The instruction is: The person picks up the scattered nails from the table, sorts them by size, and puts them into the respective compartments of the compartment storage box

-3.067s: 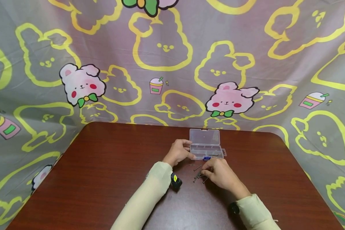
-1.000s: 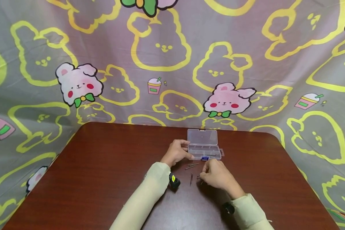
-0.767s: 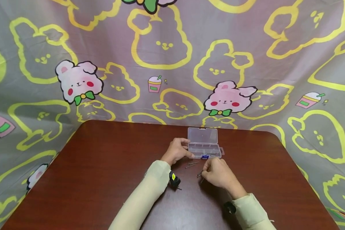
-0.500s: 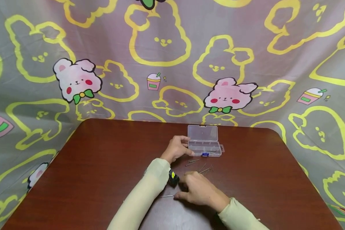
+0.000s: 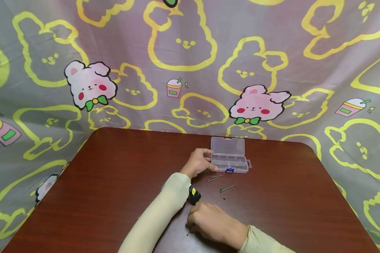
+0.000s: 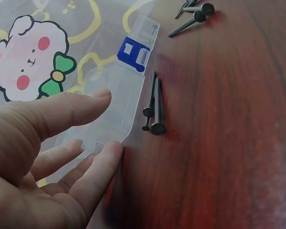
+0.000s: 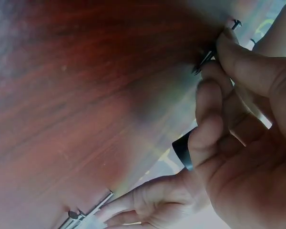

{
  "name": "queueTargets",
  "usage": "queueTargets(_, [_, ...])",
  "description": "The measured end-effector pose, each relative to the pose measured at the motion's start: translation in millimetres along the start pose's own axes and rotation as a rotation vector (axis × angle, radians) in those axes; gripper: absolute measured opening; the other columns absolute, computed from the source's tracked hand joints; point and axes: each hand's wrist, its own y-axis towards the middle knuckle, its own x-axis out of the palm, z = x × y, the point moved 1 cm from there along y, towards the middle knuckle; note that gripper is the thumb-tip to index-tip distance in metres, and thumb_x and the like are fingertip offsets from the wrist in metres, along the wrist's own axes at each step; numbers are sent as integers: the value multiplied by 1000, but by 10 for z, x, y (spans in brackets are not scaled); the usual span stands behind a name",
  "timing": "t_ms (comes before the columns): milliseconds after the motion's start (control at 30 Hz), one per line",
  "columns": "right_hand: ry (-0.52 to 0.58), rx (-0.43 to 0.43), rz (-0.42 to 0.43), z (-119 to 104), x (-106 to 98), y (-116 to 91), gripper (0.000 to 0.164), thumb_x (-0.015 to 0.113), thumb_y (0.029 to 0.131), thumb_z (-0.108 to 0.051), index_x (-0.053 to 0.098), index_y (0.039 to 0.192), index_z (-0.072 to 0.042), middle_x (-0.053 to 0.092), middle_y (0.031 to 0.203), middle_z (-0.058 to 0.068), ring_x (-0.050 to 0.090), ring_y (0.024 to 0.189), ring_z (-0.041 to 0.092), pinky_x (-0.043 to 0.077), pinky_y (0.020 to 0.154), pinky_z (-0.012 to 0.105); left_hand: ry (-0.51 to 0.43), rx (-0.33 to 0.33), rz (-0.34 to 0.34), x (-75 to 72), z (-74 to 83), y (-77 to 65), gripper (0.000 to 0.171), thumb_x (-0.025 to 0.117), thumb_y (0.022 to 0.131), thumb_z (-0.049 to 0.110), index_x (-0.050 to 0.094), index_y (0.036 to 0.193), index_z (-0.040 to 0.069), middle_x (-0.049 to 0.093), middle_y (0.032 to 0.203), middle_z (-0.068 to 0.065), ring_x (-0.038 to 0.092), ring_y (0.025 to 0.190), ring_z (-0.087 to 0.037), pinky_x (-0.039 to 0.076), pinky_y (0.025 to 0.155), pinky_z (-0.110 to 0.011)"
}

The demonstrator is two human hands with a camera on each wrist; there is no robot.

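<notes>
Nails (image 5: 227,188) seem only part put away, judging by how they lie. Done, as far as shows: a nail or two (image 5: 236,166) in the near-right compartment of the clear plastic box (image 5: 237,160), lid (image 5: 228,146) up on far side, w/ blue latch (image 5: 229,170) at near edge. Can't get exact count thru the plastic. Left: approx 3 nails (image 6: 157,107) on the table (image 5: 114,175) just beside the box's near edge, + a loose bunch nearer & a bit farther right. L hand (image 5: 198,162) is at the box's left end, fingers spread wide, touching it. R hand (image 5: 210,223), near side & well apart from the box, has thumb & finger pinched on at least 1 nail (image 7: 208,57); can't tell if there's a 2nd. Closing the lid is prob. also not done yet.
</notes>
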Motion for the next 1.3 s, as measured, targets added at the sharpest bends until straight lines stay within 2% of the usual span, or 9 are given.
queueTargets(200, [-147, -68, 38, 15, 37, 9, 20, 83, 76, -24, 64, 73, -22, 54, 79, -10, 54, 71, 8, 45, 63, 21, 7, 11, 9, 1, 3, -11, 67, 93, 68, 0, 68, 130, 8, 68, 116, -11, 64, 108, -23, 56, 79, -32])
queueTargets(300, [-167, -50, 14, 9, 58, -20, 20, 80, 80, -22, 61, 75, -20, 53, 81, -9, 53, 70, 8, 46, 62, 22, 11, 3, 3, 3, -17, -28, 67, 93, 69, 2, 67, 131, 9, 68, 117, -10, 64, 108, -22, 56, 79, -32])
queueTargets(467, [-46, 42, -28, 24, 46, -96, 17, 75, 91, -23, 61, 82, -20, 53, 82, -13, 54, 70, 3, 46, 59, 20, -2, 0, 0, 26, -55, -39, 67, 93, 68, 0, 67, 129, 8, 68, 115, -10, 63, 107, -23, 56, 78, -32])
queueTargets(600, [84, 104, -25, 83, -34, -135, 14, 73, 94, -22, 61, 87, -20, 57, 83, -15, 59, 72, 0, 47, 59, 17, -2, 6, 7, 22, -48, -26, 66, 93, 67, 0, 68, 128, 7, 68, 113, -10, 64, 105, -23, 56, 78, -32])
queueTargets(700, [158, 119, -18, 147, -106, -163, 15, 73, 93, -14, 61, 87, -20, 58, 84, -15, 59, 76, -4, 46, 62, 13, -3, 6, 7, 11, -31, -17, 66, 93, 67, 0, 68, 128, 8, 68, 112, -10, 64, 105, -22, 56, 78, -32])
queueTargets(933, [225, 102, 63, 313, -236, -267, 21, 73, 85, 5, 65, 89, -14, 62, 87, -9, 59, 84, -2, 47, 74, 13, -9, 11, 2, 6, -30, -1, 67, 93, 66, -1, 68, 128, 8, 68, 111, -9, 64, 104, -22, 56, 77, -32])
queueTargets(1067, [254, 105, 119, 397, -288, -319, 18, 73, 86, 4, 66, 90, -13, 62, 88, -9, 60, 85, -1, 49, 75, 17, -11, 13, 9, 5, -24, 2, 67, 93, 66, -1, 69, 128, 8, 68, 110, -9, 64, 103, -21, 56, 76, -31])
queueTargets(1300, [264, 163, 175, 529, -351, -403, 15, 73, 89, 0, 66, 89, -13, 59, 86, -10, 58, 82, 0, 51, 72, 20, -10, 3, 4, 15, -34, 8, 67, 93, 67, 0, 68, 128, 8, 68, 112, -9, 64, 104, -20, 57, 76, -31])
